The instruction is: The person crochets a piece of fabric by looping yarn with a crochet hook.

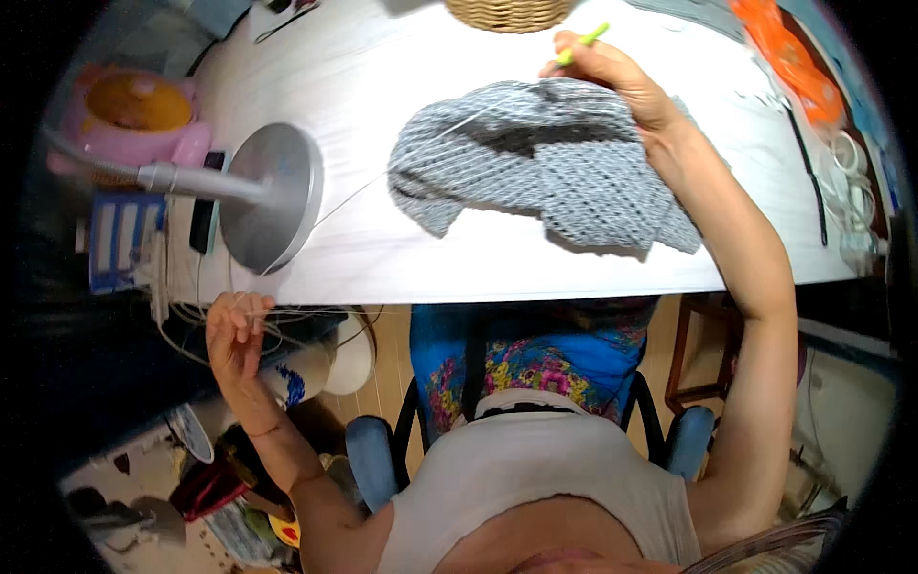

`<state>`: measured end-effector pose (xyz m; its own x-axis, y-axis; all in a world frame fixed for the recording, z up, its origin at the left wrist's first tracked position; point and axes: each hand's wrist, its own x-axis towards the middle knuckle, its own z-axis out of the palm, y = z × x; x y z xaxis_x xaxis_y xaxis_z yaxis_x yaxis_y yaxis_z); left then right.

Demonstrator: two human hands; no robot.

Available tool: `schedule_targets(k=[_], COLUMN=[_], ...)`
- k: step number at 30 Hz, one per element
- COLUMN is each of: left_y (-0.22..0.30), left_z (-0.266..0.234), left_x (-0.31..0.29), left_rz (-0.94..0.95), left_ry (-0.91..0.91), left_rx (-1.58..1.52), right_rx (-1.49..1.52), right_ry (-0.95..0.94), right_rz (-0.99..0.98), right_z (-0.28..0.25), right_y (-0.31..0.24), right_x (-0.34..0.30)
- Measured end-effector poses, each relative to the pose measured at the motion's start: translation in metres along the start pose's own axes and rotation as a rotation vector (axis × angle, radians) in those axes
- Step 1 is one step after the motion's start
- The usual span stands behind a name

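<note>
A grey crocheted piece (598, 187), openwork and bunched in folds, lies on the white table. At its far edge my right hand (622, 81) is closed around a bright green crochet hook (595, 34), with the wrist against the fabric. The hook's tip is hidden. From that far edge a thin pale strand of yarn (349, 203) runs taut across the table, past the lamp base, to my left hand (239, 330). That hand is off the table's near left edge, its fingers curled with the yarn among them.
A silver desk lamp (273, 196) stands on the left, beside a dark phone-like object (204, 215) and a pink toy-like item (134, 120). A wicker basket (509, 13) is at the far edge. On the right lie an orange plastic bag (789, 62) and a black stick (806, 172). Cables (177, 335) hang near my left hand.
</note>
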<state>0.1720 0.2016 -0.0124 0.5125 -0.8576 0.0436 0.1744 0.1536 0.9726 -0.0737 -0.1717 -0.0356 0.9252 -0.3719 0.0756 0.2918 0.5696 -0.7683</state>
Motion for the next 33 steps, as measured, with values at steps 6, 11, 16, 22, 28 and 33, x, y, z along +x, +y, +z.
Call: schedule_targets(k=[6, 11, 16, 22, 28, 33], left_y=[0.009, 0.016, 0.007, -0.030, -0.045, -0.044], left_z=[0.040, 0.108, 0.193, 0.215, 0.202, 0.191], left_x=[0.031, 0.072, 0.130, 0.169, 0.174, 0.176], left_rz=[-0.033, 0.297, 0.527, 0.326, 0.209, 0.025], left_ry=[0.018, 0.017, -0.272, -0.473, -0.525, -0.577], left_rx=[1.368, 1.142, 0.984, 0.934, 0.732, 0.245], right_rx=[-0.036, -0.007, 0.054, 0.061, -0.134, -0.070], right_ry=[-0.027, -0.061, -0.059, -0.064, -0.039, -0.009], right_rz=[0.018, 0.011, 0.029, -0.023, -0.056, -0.065], right_z=[-0.008, -0.012, -0.010, -0.008, -0.009, -0.010], right_y=[-0.004, -0.006, -0.004, 0.000, -0.001, -0.001], right_x=[0.003, 0.004, 0.006, 0.006, 0.009, 0.009])
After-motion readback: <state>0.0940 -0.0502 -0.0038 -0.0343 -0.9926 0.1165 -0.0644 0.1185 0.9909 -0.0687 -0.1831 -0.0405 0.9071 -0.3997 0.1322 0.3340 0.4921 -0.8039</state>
